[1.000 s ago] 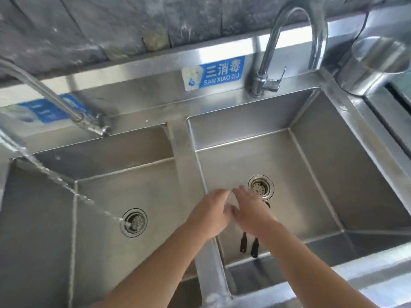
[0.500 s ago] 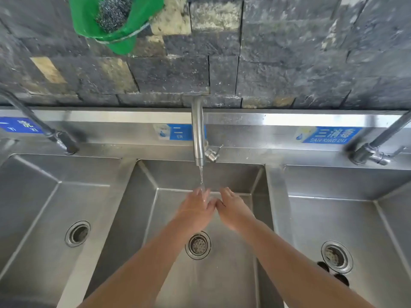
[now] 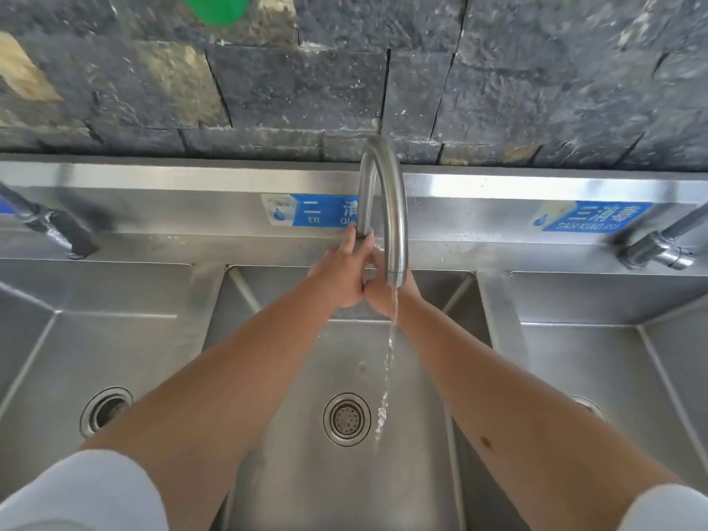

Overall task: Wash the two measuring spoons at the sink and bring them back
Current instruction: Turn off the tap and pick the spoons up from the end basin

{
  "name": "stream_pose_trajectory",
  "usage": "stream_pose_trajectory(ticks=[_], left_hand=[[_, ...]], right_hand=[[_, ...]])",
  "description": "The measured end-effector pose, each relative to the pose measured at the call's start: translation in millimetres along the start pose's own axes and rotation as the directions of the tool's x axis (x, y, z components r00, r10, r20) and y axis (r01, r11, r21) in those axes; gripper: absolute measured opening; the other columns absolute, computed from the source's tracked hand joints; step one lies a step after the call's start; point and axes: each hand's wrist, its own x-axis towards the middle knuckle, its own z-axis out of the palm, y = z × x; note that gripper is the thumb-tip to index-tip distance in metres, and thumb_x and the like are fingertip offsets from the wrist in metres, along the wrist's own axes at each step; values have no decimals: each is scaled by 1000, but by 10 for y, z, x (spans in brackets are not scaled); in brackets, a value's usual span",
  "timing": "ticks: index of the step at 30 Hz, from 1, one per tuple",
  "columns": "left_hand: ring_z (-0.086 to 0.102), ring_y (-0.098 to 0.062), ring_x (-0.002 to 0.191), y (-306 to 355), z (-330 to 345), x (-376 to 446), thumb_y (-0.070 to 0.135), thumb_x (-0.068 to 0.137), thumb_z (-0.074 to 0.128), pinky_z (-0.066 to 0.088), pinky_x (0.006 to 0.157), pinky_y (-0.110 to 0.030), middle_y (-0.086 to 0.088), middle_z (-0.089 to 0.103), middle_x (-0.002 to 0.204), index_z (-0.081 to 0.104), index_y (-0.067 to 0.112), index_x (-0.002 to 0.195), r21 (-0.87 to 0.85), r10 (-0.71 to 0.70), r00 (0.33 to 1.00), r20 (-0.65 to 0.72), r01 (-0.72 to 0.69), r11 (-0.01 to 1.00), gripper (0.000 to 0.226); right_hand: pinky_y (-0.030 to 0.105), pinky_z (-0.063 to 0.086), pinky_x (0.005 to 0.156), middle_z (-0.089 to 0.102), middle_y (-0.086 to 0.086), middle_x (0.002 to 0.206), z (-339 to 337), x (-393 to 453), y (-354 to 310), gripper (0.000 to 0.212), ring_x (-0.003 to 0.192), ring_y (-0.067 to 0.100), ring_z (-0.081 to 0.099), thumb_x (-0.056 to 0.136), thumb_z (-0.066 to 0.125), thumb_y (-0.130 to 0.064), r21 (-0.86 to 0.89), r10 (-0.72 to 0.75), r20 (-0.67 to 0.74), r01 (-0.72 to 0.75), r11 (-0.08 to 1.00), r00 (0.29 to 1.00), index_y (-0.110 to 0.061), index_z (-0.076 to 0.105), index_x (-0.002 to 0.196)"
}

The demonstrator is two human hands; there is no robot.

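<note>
My left hand [image 3: 339, 275] reaches to the foot of the middle faucet [image 3: 390, 208], its fingers wrapped around the upright pipe. Pressed against it, my right hand [image 3: 383, 298] is partly hidden behind the spout and the left hand, so its grip does not show. A thin stream of water [image 3: 387, 362] falls from the spout into the middle basin [image 3: 291, 362], just right of the drain [image 3: 346, 418]. No measuring spoon is in view.
A left basin [image 3: 49, 346] and a right basin [image 3: 613, 362] flank the middle one, each with its own faucet [image 3: 46, 224] [image 3: 659, 247]. Blue labels [image 3: 592, 216] sit on the steel backsplash. Above is a dark stone wall with something green [image 3: 214, 7] hanging.
The view swung from the right basin, where two black-handled spoons lay, to the middle basin. Both hands rose from under the running water to the faucet's foot.
</note>
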Motion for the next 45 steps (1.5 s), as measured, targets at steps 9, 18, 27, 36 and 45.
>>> stream_pose_trajectory(ticks=[9, 18, 27, 36, 45], left_hand=[[65, -37, 97, -87, 57, 46, 10, 73, 70, 58, 75, -42, -8, -10, 163, 10, 34, 152, -36, 71, 995, -63, -73, 997, 102], [64, -32, 94, -50, -11, 13, 10, 79, 63, 56, 70, -40, -2, -31, 158, -10, 39, 151, -29, 55, 996, 67, -53, 998, 107], [27, -39, 142, 80, 153, -530, 22, 85, 64, 33, 110, -52, -16, -8, 162, -5, 12, 153, -28, -53, 986, 156, 58, 998, 98], [6, -44, 146, 231, 249, -1435, 35, 93, 46, 19, 117, -56, -13, 2, 163, 2, 36, 152, 21, 20, 991, 136, -23, 1000, 74], [1, -33, 149, 490, 340, -1913, 84, 72, 23, 17, 115, -53, -4, -2, 164, -1, 47, 148, -40, 50, 998, 43, -48, 998, 88]], right_hand=[[29, 36, 110, 25, 29, 155, 134, 289, 233, 56, 134, 36, 43, 100, 36, -24, -484, 43, 86, 4, 875, 995, -1, 23, 150], [2, 35, 96, 9, 18, 163, 67, 35, 44, 51, 140, 20, 24, 104, 36, -16, -563, -86, 191, 181, 806, 978, -10, 22, 153], [47, 52, 88, 0, 6, 164, 29, -465, -144, 75, 132, 29, 48, 86, 54, -11, -738, 107, 252, 120, 664, 962, -28, 23, 153], [53, 41, 107, 0, 6, 165, 156, -1341, 114, 78, 144, 38, 27, 90, 49, -42, -567, 81, 231, 67, 821, 970, -30, 7, 154], [56, 5, 117, -31, -3, 159, 22, -2170, 698, 108, 148, 31, -20, 69, 51, -76, -549, 127, 57, -75, 833, 990, -42, -11, 150]])
